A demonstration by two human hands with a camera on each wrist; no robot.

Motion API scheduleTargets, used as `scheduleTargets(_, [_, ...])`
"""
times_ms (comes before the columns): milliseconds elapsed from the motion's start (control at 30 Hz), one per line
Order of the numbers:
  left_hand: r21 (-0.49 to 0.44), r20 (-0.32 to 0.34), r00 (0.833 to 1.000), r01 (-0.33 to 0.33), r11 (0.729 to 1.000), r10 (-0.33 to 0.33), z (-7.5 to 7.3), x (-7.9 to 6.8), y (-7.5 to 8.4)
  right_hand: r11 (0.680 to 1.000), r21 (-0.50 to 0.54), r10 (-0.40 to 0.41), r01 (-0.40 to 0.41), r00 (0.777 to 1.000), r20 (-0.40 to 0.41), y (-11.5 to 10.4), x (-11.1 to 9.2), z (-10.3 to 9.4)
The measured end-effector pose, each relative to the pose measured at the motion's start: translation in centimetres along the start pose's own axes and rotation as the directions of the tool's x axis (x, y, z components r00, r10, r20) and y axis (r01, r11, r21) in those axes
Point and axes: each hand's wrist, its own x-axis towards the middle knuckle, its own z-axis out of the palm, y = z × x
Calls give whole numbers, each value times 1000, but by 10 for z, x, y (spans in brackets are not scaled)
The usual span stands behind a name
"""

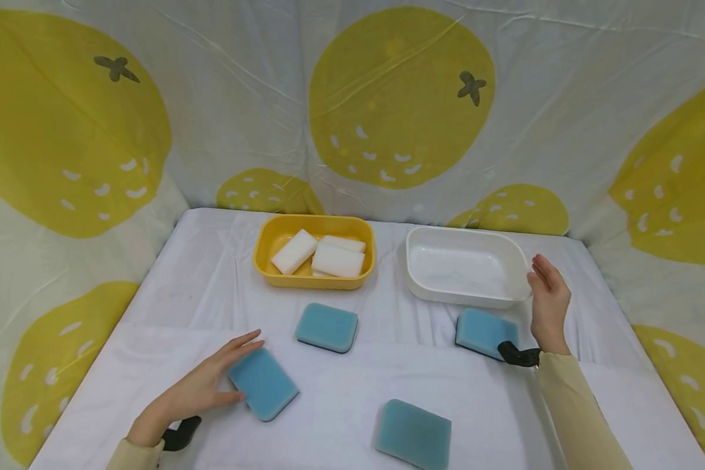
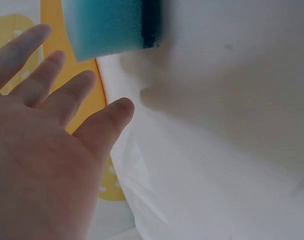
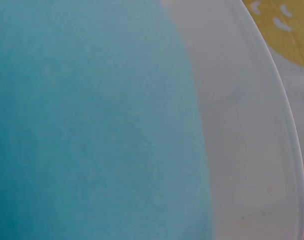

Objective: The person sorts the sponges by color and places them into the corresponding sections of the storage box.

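My left hand (image 1: 202,385) is held over the left edge of a blue sponge (image 1: 266,384), fingers spread and not curled round it. In the left wrist view a gap shows between the fingers of the left hand (image 2: 46,135) and a blue sponge (image 2: 109,27) with a dark layer on one side. My right hand (image 1: 549,300) stands upright at the right end of a white basin (image 1: 470,298), its fingers fairly straight; contact with the rim is unclear. Below that basin lies another blue sponge (image 1: 486,331), which fills much of the right wrist view.
A yellow basin (image 1: 314,282) at the back left holds several white sponges (image 1: 337,260). More blue sponges lie at the middle (image 1: 327,328) and near the front (image 1: 414,434). White cloth covers the table (image 1: 329,391); a fruit-patterned curtain (image 1: 241,98) hangs behind and at both sides.
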Motion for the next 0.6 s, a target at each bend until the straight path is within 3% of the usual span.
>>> scheduleTargets(333, [-31, 46, 999, 32, 999, -30, 5, -1, -9, 991, 4, 132, -133, 991, 11, 5, 5, -5])
scheduleTargets(600, [-41, 93, 992, 84, 996, -79, 7, 1, -6, 979, -11, 202, -201, 978, 47, 9, 6, -6])
